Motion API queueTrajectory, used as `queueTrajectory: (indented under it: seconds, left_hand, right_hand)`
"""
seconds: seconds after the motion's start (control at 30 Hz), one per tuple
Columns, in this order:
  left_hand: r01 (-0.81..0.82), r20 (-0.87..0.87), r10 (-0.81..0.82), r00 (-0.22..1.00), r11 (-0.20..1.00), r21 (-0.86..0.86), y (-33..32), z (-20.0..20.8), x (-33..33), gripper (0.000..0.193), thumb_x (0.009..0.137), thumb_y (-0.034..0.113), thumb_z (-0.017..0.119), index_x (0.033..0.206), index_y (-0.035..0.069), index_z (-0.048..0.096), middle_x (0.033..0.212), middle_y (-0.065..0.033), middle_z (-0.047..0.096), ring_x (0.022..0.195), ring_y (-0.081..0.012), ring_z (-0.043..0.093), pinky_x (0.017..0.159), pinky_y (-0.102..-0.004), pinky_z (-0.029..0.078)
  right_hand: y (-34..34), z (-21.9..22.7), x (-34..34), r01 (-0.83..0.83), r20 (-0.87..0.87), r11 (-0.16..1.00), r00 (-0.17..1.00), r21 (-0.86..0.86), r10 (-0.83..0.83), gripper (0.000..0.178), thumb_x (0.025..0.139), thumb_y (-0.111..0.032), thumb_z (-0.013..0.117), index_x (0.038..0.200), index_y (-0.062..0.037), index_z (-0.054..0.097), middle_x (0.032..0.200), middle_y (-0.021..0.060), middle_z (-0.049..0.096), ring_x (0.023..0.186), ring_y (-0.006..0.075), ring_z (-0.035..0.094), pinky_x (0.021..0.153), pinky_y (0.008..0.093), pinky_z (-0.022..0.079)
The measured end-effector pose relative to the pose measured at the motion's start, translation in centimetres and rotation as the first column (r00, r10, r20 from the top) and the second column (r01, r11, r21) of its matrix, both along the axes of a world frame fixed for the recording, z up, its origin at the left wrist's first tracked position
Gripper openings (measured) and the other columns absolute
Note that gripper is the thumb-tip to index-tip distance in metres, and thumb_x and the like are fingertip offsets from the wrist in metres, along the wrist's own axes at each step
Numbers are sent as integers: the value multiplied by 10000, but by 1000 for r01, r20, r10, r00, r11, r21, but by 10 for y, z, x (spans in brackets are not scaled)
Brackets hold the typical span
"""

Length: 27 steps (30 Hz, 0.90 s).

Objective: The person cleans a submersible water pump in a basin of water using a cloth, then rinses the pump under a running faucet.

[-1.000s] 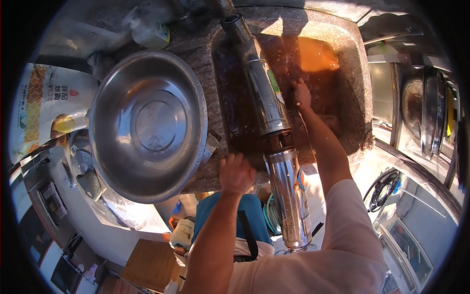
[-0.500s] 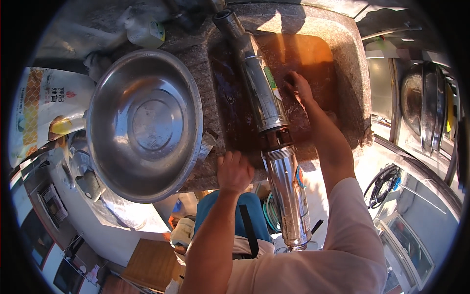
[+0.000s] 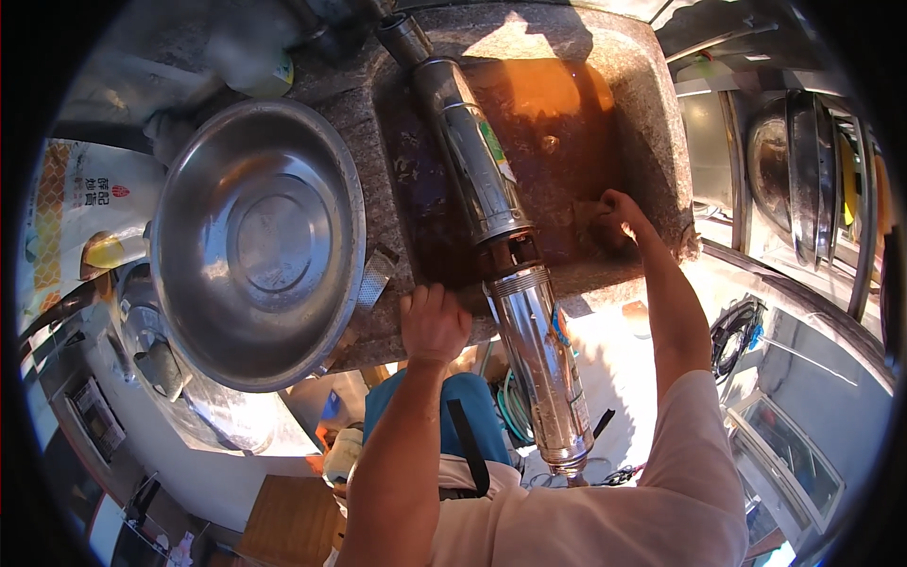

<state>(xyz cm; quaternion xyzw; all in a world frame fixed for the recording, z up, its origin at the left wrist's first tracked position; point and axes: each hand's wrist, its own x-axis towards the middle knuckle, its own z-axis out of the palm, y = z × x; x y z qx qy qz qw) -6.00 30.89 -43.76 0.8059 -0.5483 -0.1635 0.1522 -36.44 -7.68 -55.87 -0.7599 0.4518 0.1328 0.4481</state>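
Observation:
A long shiny steel submersible pump (image 3: 472,161) lies slantwise across the stone sink (image 3: 666,142), its near end sticking out past the front rim. Between its two cylinders is a dark open section. My left hand (image 3: 435,321) rests on the sink's front rim, left of the pump, its fingers curled over the edge. To the right of the pump, my right hand (image 3: 624,217) is low over the reddish-brown water (image 3: 557,142). Its fingers are bent together beside a brownish patch; what they hold, if anything, I cannot make out.
A wide steel basin (image 3: 274,236) stands left of the sink, with a small perforated metal piece (image 3: 375,279) beside it. Behind it is a pale plastic bottle (image 3: 274,76). Coiled dark cable (image 3: 737,331) hangs at the right, and large pans (image 3: 803,180) stand beyond.
My right hand has moved away from the pump, rightward and nearer the front right corner of the sink. The left hand stays on the rim. The whole view has shifted slightly.

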Motion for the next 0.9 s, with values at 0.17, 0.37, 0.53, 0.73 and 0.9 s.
queueTrajectory:
  seconds: [0.17, 0.37, 0.53, 0.73, 0.9]
  left_hand:
    - [-14, 65, 12, 998, 999, 42, 11, 3, 16, 162, 756, 246, 581, 787, 92, 619, 887, -68, 555, 887, -264, 520, 793, -432, 393]
    - [-15, 70, 12, 997, 999, 42, 8, 3, 15, 167, 776, 248, 572, 788, 87, 619, 884, -71, 563, 883, -272, 525, 778, -435, 395]
    - [-24, 71, 23, 997, 1000, 15, 14, -3, 17, 155, 760, 247, 587, 772, 93, 607, 862, -73, 552, 872, -270, 526, 771, -435, 396]
    - [-19, 60, 18, 998, 1000, 22, 13, -2, 13, 144, 726, 250, 602, 755, 109, 595, 845, -67, 537, 856, -260, 520, 763, -433, 392]
    - [-8, -20, 8, 1000, 1000, -9, -7, 3, -1, 143, 724, 254, 597, 748, 113, 593, 853, -63, 541, 851, -258, 517, 766, -431, 388]
  right_hand:
    - [21, 94, 107, 286, 284, 951, 908, 119, -309, 264, 813, -239, 808, 864, -74, 608, 736, -62, 513, 694, 38, 446, 607, 218, 366]
    - [-9, 130, 143, 541, 494, 799, 636, 263, -593, 192, 907, -201, 703, 1008, -40, 674, 835, -11, 636, 721, 63, 572, 645, 200, 454]
    - [-45, 48, 150, 689, 583, 709, 517, 151, -627, 316, 914, -192, 674, 1169, -8, 653, 988, 53, 699, 837, 153, 663, 782, 276, 522]
    - [14, -9, 211, 110, -272, 822, 912, -558, -307, 505, 738, -339, 769, 1218, -282, 620, 1440, 176, 381, 1327, 356, 360, 1005, 511, 397]
    - [-53, -12, 147, 223, -177, 813, 913, -538, -367, 386, 728, -267, 712, 1092, -179, 620, 1324, 166, 445, 1203, 340, 468, 919, 481, 460]
